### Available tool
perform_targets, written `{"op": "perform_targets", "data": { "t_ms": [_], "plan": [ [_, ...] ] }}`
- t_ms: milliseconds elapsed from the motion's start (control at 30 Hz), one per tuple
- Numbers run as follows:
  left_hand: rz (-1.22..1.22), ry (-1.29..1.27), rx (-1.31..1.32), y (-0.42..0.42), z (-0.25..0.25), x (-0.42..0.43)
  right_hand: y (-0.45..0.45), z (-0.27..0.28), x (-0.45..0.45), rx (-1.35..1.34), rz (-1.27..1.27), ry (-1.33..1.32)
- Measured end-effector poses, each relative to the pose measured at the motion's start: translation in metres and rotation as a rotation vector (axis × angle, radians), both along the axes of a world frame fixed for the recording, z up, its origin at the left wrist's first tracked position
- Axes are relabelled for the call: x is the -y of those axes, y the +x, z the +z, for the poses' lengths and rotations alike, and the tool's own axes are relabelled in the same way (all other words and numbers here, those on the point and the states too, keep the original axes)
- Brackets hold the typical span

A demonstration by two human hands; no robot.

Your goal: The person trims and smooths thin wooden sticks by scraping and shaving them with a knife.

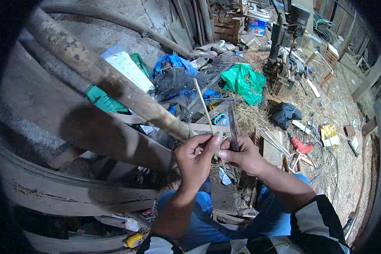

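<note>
My left hand [195, 155] is closed in a pinch on a thin pale stick [204, 103], which points up and away from me. Beside it, my right hand [242, 155] is wrapped round a dark flat blade [233, 125] that stands upright and comes out above the fingers. The fingertips of both hands nearly meet at the lower end of the stick. Whether the blade touches the stick there is too small to tell.
A thick pole [108, 76] and wide boards [67, 114] slant across the left. Ahead lie a green bag [244, 83] and a black bag [285, 115]. On the right are a red drill [299, 144], thin sticks [275, 141] and a yellow packet [329, 135].
</note>
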State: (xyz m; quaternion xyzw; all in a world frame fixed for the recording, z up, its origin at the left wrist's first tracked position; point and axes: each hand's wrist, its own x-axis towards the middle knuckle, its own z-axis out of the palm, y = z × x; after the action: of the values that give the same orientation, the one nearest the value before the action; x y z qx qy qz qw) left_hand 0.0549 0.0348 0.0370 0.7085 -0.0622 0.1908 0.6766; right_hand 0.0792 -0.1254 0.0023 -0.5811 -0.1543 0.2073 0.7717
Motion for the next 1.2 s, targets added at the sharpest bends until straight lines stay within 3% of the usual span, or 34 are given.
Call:
{"op": "perform_targets", "data": {
  "t_ms": [100,333,433,500,567,700,733,767,833,967,1200],
  "plan": [
    [-0.049,-0.100,-0.110,0.005,0.001,0.011,0.006,-0.001,0.008,0.072,-0.044,-0.069],
    [-0.060,-0.043,-0.131,0.014,-0.011,0.017,0.013,0.004,0.023,0.166,-0.056,-0.189],
    [-0.032,-0.151,-0.183,0.011,-0.004,0.017,0.021,0.022,0.040,0.226,-0.127,-0.327],
    [-0.150,-0.294,-0.337,0.008,-0.001,0.019,0.025,0.023,0.046,0.149,-0.122,-0.286],
    [-0.171,-0.261,-0.291,0.009,-0.011,0.025,0.030,0.014,0.053,0.510,-0.252,-0.391],
    [-0.140,-0.413,-0.440,0.007,-0.010,0.038,0.025,0.027,0.056,0.655,-0.257,-0.467],
    [-0.149,-0.475,-0.483,0.007,-0.009,0.040,0.025,0.022,0.059,0.730,-0.260,-0.597],
    [-0.153,-0.474,-0.485,0.008,-0.010,0.042,0.024,0.021,0.059,0.728,-0.264,-0.599],
    [-0.168,-0.387,-0.463,0.009,-0.015,0.048,0.022,0.021,0.058,0.410,-0.268,-0.460],
    [-0.259,-0.256,-0.441,0.009,-0.031,0.062,0.032,0.011,0.055,0.231,-0.290,-0.167],
    [-0.325,-0.202,-0.527,0.012,-0.036,0.065,0.049,0.001,0.063,0.238,-0.505,-0.251]
  ]
}}
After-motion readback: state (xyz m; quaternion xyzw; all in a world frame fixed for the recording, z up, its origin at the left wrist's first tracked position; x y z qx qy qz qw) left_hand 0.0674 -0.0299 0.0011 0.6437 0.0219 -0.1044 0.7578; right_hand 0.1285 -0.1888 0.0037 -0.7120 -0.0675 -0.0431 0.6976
